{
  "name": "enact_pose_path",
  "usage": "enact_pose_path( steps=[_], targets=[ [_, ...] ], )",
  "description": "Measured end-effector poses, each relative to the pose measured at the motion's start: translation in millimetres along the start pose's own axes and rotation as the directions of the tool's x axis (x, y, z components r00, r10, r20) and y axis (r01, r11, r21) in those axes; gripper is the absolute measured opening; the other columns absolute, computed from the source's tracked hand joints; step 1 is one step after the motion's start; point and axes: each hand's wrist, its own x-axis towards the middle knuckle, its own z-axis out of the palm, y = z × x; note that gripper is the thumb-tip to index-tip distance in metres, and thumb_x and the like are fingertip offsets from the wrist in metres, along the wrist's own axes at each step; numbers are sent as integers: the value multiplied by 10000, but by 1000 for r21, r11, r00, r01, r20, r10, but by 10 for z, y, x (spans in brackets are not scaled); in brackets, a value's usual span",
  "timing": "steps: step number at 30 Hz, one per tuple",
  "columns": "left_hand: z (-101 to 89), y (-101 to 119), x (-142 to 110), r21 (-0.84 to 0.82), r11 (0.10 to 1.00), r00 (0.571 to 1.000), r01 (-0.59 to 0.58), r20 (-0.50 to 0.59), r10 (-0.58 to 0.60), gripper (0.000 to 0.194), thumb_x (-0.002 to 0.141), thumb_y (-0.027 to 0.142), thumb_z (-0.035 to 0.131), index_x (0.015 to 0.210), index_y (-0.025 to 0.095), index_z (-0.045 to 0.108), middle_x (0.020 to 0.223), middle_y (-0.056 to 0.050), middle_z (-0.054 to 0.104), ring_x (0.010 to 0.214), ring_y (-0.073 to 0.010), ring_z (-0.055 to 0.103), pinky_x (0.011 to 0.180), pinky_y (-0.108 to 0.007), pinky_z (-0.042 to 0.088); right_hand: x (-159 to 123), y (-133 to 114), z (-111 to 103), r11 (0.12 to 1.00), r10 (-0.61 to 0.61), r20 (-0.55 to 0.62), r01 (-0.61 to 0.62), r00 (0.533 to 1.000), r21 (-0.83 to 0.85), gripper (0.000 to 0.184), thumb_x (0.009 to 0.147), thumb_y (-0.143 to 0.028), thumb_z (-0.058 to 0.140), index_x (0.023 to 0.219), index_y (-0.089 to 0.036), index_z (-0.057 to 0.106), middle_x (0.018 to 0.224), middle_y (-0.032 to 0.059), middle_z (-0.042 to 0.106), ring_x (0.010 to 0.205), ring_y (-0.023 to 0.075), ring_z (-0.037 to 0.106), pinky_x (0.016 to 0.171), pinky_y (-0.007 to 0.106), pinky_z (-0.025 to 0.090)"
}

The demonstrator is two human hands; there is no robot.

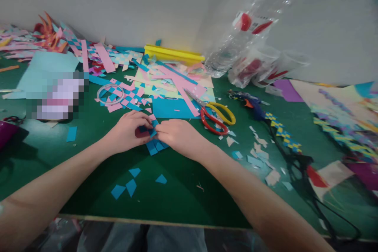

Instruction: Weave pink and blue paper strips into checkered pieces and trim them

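A small piece of woven blue and pink paper strips (153,120) is held low over the green table, between both hands. My left hand (128,132) is closed around its left side, thumb and fingers pinching it. From the right, my right hand (178,136) pinches the same piece with fingertips close to the left ones. Part of the weave is hidden by the fingers. Blue strip ends (152,148) stick out below the hands. Red and yellow handled scissors (217,118) lie to the right, beyond my right hand. Loose blue scraps (131,187) are scattered nearer the table's edge.
Behind the hands lie a blue paper sheet (169,108), pink strips (177,82) and a clear tape roll (110,94). Plastic cups in wrapping (251,63) stand by the wall. A dark cord (277,139) runs down the right. The table's front edge (153,220) is close.
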Motion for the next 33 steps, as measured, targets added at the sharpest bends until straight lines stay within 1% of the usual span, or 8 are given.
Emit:
enact_pose_path(
  steps=[2,4,9,16,21,26,30,33],
  targets=[
    [-29,-12,10,-21,1000,1000,-5,21,5,118,825,309,664,879,205,664,1086,-58,672,1028,-239,589,926,-433,439,-1,1,6,1000,-3,-27,3,1000,-9,241,944,-122,508,752,-151,651,766,36,667,713,150,546,601,304,312],
    [-44,-16,14,-18,1000,999,2,37,-1,112,808,285,677,890,208,680,1093,-54,675,1040,-245,585,926,-437,442,-7,0,16,1000,-1,-51,1,999,-13,236,941,-125,516,746,-155,646,760,28,667,708,150,545,600,306,308],
    [-10,-28,5,6,1000,1000,13,18,-13,100,819,282,671,891,213,665,1105,-46,671,1075,-244,574,948,-447,432,-23,-20,32,999,19,-79,-22,997,-43,269,943,-132,506,709,-155,638,748,27,665,677,143,541,585,302,306],
    [39,-34,-6,27,1000,1000,14,-15,-14,90,835,287,648,893,218,641,1087,-28,670,1048,-228,583,959,-455,409,-21,-56,-7,998,51,-57,-53,997,-45,278,952,-127,470,738,-143,647,754,46,662,651,131,531,580,288,312],
    [41,-9,-13,50,998,999,33,-18,-32,88,841,286,634,896,219,619,1102,-22,664,1075,-237,565,966,-469,387,-2,-99,1,992,127,-10,-127,992,-22,307,965,-182,458,733,-144,654,732,46,652,637,127,527,558,286,288],
    [38,1,-10,48,998,999,42,-12,-42,94,809,276,656,872,220,615,1097,-17,664,1067,-239,564,963,-460,385,-10,-138,41,969,235,15,-236,972,72,255,947,-206,486,776,-159,669,762,34,658,672,123,553,544,272,280],
    [33,14,-10,38,998,998,56,-15,-55,91,794,266,659,853,219,608,1090,-16,664,1067,-245,559,955,-452,386,-14,-153,73,932,319,-3,-313,948,181,215,920,-205,515,771,-159,663,737,17,642,671,113,553,555,249,306],
    [33,21,-10,29,998,998,61,-15,-61,90,788,255,658,852,220,606,1091,-12,663,1071,-245,555,956,-453,385,-10,-149,83,894,369,19,-360,929,266,142,882,-195,569,783,-160,664,734,6,637,656,107,540,562,239,311]
  ],
)
